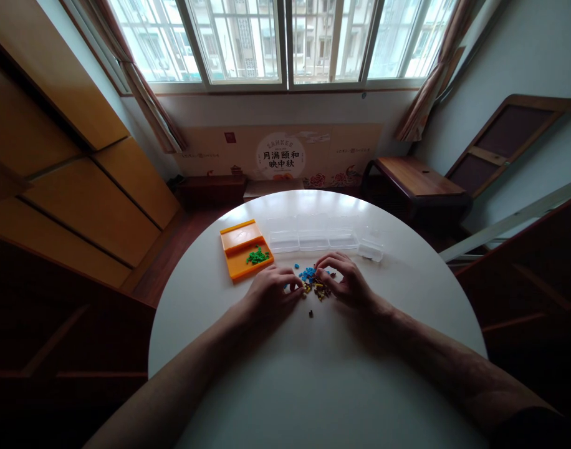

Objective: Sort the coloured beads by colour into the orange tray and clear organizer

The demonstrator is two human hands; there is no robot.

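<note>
A small heap of tiny pieces, blue, brown and yellow, lies on the round white table. My left hand rests at the heap's left edge with its fingers curled and pinched together at the pieces. My right hand sits on the right side of the heap, fingers bent down onto it. What either hand holds is too small to make out. One dark piece lies alone just in front of the heap. An orange tray to the left holds a cluster of green pieces.
A row of clear plastic boxes stands behind the heap, with one more clear box at its right end. Beyond the table are a low wooden bench, a window wall and wooden cabinets on the left.
</note>
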